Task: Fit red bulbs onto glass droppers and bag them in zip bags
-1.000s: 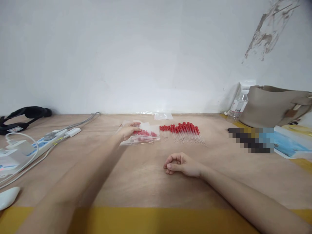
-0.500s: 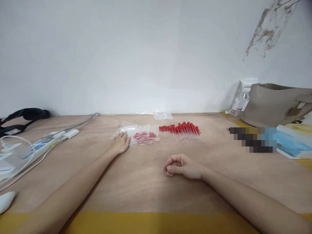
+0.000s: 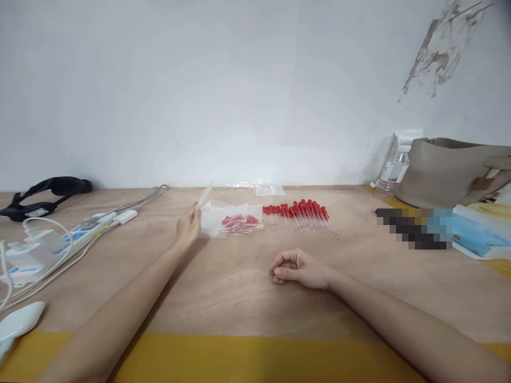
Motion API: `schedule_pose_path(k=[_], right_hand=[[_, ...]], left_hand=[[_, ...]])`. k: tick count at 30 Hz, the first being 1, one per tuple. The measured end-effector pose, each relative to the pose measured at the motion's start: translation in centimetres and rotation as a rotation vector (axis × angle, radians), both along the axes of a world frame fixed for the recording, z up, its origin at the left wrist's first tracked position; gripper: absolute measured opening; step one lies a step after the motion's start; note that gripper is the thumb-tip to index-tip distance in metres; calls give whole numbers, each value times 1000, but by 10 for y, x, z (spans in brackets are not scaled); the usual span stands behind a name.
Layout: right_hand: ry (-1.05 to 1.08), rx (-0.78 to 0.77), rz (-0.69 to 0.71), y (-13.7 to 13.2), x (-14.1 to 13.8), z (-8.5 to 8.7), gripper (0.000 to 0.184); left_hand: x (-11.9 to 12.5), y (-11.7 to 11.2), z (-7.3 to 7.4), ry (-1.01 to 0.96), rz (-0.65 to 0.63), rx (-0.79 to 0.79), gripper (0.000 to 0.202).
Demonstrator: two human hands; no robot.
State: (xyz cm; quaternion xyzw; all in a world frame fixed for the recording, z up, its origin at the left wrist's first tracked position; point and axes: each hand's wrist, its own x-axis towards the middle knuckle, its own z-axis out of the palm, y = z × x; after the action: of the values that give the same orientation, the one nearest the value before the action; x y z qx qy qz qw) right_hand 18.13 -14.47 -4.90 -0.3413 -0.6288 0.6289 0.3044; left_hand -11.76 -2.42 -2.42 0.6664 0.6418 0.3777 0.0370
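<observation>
My left hand (image 3: 189, 224) pinches the edge of a clear plastic zip bag (image 3: 206, 194) between thumb and fingers, and the bag tilts up off the table. To its right lies a pile of clear bags (image 3: 213, 223), with red-bulbed droppers (image 3: 239, 219) showing in some of them. Farther right, several loose glass droppers with red bulbs (image 3: 305, 215) lie in a row, tips toward me. Nearer to me, my right hand (image 3: 293, 267) rests on its side on the table, fingers loosely curled with a gap to the thumb and nothing visible between them.
Another flat bag (image 3: 269, 190) lies against the wall. At left are a power strip (image 3: 75, 236) with white cables, a black headset-like strap (image 3: 48, 197) and a white mouse-like object (image 3: 24, 322). A bottle (image 3: 395, 170), a grey bag (image 3: 443, 170) and a blue packet (image 3: 475, 231) stand at right.
My left hand has gone from lying flat on the bags to gripping one bag and raising its edge, shifting slightly left. My right hand stays in place. The view has shifted slightly.
</observation>
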Motion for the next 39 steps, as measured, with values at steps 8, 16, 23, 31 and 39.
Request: schedule_pose_path(k=[8,16,23,31,39], right_hand=[[-126,337,-596,24,10,-16,26],[-745,702,-717,59,34,-2,16],[-1060,641,-700,106,0,15,21],[-1156,430,-741,142,-25,15,28],[-1128,391,-741,157,-20,14,33]], left_hand=[[67,-82,14,-22,-1066,-190,35],[78,-98,-13,227,-1131,-127,44],[79,-98,-15,225,-1097,-44,30],[78,-96,-15,237,-1112,-49,27],[79,-95,-14,224,-1126,-57,27]])
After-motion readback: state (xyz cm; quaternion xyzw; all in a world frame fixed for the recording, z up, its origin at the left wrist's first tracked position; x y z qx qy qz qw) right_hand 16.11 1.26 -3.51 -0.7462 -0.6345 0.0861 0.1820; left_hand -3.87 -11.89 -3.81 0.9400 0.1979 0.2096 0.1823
